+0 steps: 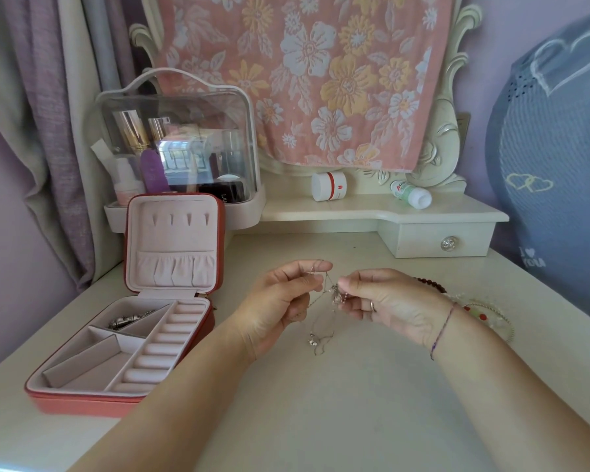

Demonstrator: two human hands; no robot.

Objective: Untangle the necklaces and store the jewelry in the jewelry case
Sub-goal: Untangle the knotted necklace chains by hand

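My left hand (280, 308) pinches one thin chain between thumb and forefinger. The tangled necklaces (331, 301) hang from there over the middle of the dressing table (355, 420). My right hand (385, 301) has its fingertips closed on the knot where the pendants bunch. One pendant trails low, and I cannot tell whether it touches the top. I'd keep both pinches light and ease the strands apart sideways. A hard pull would likely tighten the knot, so I'd feed slack towards it instead.

Near the left edge the jewelry case (92, 405) lies open with its lid upright and a silver piece (130, 320) in its back compartment. A clear cosmetics box (178, 148) stands behind it. A white jar (328, 186) and a bottle (411, 195) lie on the back shelf, well apart from the work. Bead bracelets (433, 284) lie by the right edge, just behind my right wrist, where a swinging chain could snag.
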